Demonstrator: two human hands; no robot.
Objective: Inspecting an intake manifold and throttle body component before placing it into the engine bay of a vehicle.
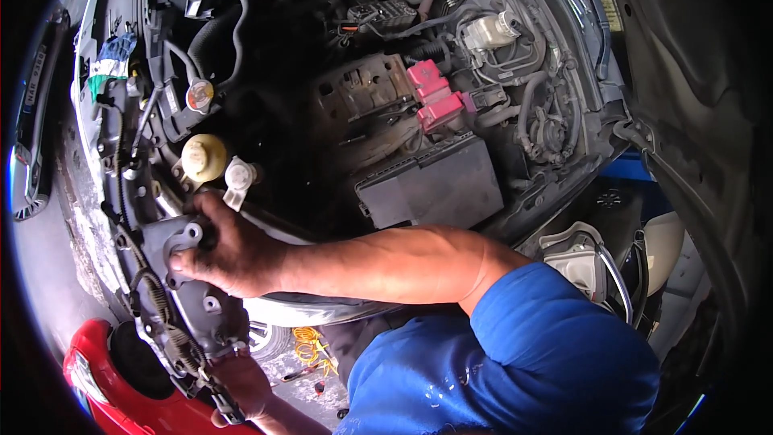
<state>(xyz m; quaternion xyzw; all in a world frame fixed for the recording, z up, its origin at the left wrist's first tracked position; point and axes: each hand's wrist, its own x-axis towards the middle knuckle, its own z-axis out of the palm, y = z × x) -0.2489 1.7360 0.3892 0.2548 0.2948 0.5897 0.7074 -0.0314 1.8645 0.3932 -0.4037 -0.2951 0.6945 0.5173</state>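
Observation:
My right hand (241, 256) reaches across from the right and is closed on a black plastic housing (219, 314) with round mounting bosses, its thumb lying on the near face. Lower down, my left hand (241, 387) is closed around the housing's bottom end, fingers partly hidden beneath it. A wiring harness (157, 294) in ribbed sleeving runs along the housing's left side. Just above my right hand are a yellowish round reservoir (203, 158) and a smaller whitish filler neck (240, 175). I cannot make out whether the housing is still fastened to the car's front.
The open engine bay holds a black fuse box (435, 185), red terminal covers (439, 101), a rusty bare tray (362, 89) and a fluid reservoir (493, 31). A red car part (153, 411) is at lower left. Yellow cord (306, 345) lies on the floor.

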